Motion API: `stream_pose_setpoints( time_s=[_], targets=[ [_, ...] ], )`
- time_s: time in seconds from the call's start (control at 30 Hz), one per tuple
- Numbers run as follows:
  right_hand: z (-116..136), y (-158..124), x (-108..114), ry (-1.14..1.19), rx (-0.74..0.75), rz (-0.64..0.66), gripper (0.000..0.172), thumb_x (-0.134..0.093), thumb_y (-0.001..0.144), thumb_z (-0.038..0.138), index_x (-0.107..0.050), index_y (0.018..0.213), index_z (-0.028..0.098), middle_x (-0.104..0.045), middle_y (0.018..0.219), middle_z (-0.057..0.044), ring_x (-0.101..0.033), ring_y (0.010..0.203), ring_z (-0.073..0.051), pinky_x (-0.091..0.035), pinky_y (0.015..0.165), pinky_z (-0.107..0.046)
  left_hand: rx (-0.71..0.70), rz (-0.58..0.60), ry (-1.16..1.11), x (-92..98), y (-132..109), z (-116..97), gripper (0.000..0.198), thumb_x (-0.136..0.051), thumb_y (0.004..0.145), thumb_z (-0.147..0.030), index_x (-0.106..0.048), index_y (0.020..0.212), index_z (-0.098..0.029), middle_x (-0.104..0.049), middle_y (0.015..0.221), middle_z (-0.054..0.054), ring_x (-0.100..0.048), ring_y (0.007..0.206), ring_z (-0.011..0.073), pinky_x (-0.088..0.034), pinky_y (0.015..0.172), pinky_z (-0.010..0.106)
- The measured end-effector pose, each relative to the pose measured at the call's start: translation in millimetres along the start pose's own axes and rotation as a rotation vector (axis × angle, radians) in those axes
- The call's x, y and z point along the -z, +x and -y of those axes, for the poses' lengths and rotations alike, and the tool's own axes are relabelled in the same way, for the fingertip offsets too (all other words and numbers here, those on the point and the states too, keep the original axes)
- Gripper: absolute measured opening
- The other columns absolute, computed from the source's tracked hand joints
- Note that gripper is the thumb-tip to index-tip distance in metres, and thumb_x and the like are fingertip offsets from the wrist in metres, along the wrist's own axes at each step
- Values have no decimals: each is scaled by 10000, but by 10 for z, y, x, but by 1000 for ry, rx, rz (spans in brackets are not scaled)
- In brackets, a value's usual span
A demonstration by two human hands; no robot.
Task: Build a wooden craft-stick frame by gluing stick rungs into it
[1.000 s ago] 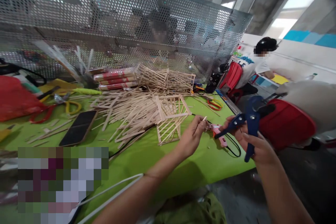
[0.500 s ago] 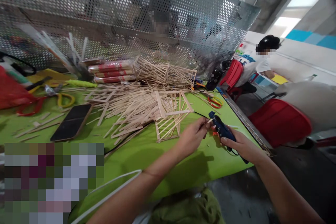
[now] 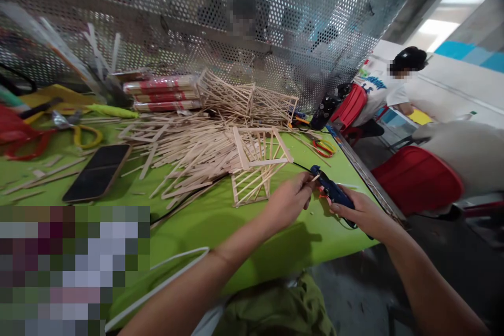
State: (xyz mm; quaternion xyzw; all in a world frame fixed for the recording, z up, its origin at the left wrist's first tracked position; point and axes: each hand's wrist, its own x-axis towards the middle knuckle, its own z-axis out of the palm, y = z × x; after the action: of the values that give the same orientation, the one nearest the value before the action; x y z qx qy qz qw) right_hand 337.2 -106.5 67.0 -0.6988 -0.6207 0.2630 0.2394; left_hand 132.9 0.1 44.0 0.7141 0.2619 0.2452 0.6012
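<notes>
My right hand (image 3: 364, 210) is wrapped round a dark blue glue gun (image 3: 334, 191), with its nozzle end tilted up to the left. My left hand (image 3: 291, 197) pinches a short wooden stick (image 3: 316, 178), whose tip sits close to the nozzle; whether they touch I cannot tell. Just left of the hands stands a small frame of wooden sticks (image 3: 252, 189), with slanting sticks between its flat bars. Behind it spreads a heap of loose sticks (image 3: 205, 152). A longer lattice structure (image 3: 252, 97) lies at the back of the heap.
On the green table (image 3: 220, 231) lie a phone (image 3: 97, 172), scissors (image 3: 33, 142), yellow-handled pliers (image 3: 87, 136), more pliers (image 3: 325, 148) and wrapped stick packs (image 3: 161, 94). A perforated metal screen (image 3: 169, 37) closes the back. Red chairs (image 3: 417, 176) and a seated person (image 3: 394, 89) are at right.
The view has shifted slightly, so the table things sit a little further left and higher. Both hands keep their hold, with the stick still close to the glue gun's nozzle.
</notes>
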Motion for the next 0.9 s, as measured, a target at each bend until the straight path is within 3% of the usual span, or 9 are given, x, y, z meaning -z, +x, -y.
stream_pose_setpoints(
  time_s=[0.37,0.6,0.9],
  targets=[
    [40,22,7,-50,-24,47,387,-637,880,572,-676,1024,215,-693,829,-15,-622,724,-191,-483,644,-266,51,5,-63,-10,27,21,239,-419,970,-380,-549,868,-207,-509,548,-64,-468,510,119,-321,520,256],
    [84,25,32,-138,-51,68,510,-601,876,620,-682,1138,191,-725,919,-42,-664,803,-226,-509,679,-281,56,6,-74,-4,36,36,237,-425,964,-373,-559,867,-203,-518,541,-65,-461,495,112,-322,513,252],
    [47,34,17,-117,-80,83,509,-598,888,620,-662,1167,199,-727,938,-50,-674,832,-235,-525,708,-294,76,4,-68,20,21,-5,223,-423,957,-338,-546,826,-205,-513,524,-66,-452,482,112,-322,507,257]
  ],
)
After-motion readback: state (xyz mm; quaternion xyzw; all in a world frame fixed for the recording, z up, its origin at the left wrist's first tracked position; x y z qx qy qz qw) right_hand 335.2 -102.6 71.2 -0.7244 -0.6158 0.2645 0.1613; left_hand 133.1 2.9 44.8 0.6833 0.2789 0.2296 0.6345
